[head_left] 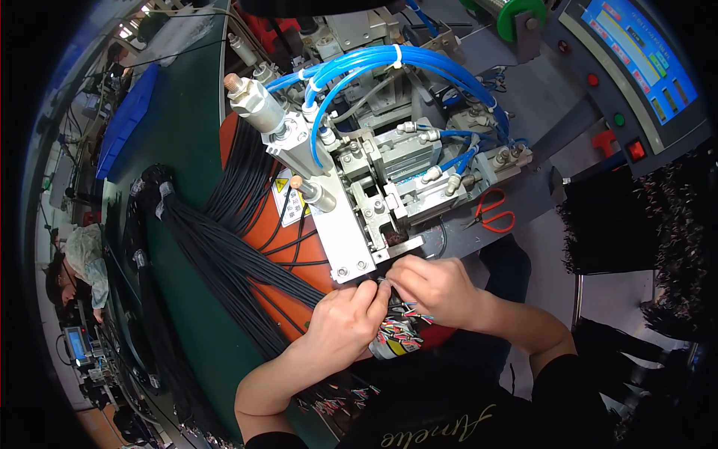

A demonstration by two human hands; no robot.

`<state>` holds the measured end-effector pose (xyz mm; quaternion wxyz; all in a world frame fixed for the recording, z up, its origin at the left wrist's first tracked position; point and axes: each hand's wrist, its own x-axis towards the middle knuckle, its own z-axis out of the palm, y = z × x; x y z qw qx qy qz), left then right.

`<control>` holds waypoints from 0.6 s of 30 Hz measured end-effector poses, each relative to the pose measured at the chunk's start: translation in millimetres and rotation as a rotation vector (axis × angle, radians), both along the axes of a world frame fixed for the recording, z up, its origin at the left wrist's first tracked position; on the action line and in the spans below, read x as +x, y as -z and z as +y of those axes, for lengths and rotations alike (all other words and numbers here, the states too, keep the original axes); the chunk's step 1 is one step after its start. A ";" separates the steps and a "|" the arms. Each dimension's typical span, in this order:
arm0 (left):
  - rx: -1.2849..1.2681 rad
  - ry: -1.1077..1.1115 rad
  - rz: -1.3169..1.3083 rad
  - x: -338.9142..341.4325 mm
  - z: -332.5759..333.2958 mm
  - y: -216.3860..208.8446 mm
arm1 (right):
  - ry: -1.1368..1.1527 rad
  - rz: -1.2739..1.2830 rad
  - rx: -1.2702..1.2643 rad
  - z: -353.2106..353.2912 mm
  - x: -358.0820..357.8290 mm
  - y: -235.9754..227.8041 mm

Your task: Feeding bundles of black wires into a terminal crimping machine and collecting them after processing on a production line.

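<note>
My left hand (pixel 348 314) and my right hand (pixel 435 288) meet fingertip to fingertip just below the front of a metal pneumatic machine (pixel 348 251). Both are closed in a pinch. Between the fingertips is a thin light strand that looks like a wire end, though the fingers mostly cover it. Directly under the hands hangs a bunch of cable ends (pixel 404 329) with stripped red, white, blue and green wires. Black cables (pixel 247 262) run in a thick bundle from the left toward my left hand, across an orange surface (pixel 258 224).
Red-handled scissors (pixel 495 212) lie right of the machine. Blue air hoses (pixel 404 56) arch over it. A touch screen (pixel 643 56) with buttons stands at upper right, above hanging black cables (pixel 609 224). Left are a green table (pixel 198 307), a blue tray (pixel 127 123) and another person (pixel 84 262).
</note>
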<state>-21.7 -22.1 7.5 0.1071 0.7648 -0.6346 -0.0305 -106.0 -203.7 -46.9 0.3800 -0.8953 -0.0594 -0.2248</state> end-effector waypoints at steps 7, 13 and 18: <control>-0.030 -0.082 0.017 -1.3 2.3 2.7 | -0.065 0.274 0.314 -5.9 7.0 7.7; -0.184 -0.204 0.155 3.5 29.2 9.9 | -0.034 0.275 0.461 -4.4 3.5 13.7; -0.181 -0.300 0.113 -3.5 29.4 11.7 | 0.038 0.216 0.317 -5.9 -10.8 2.1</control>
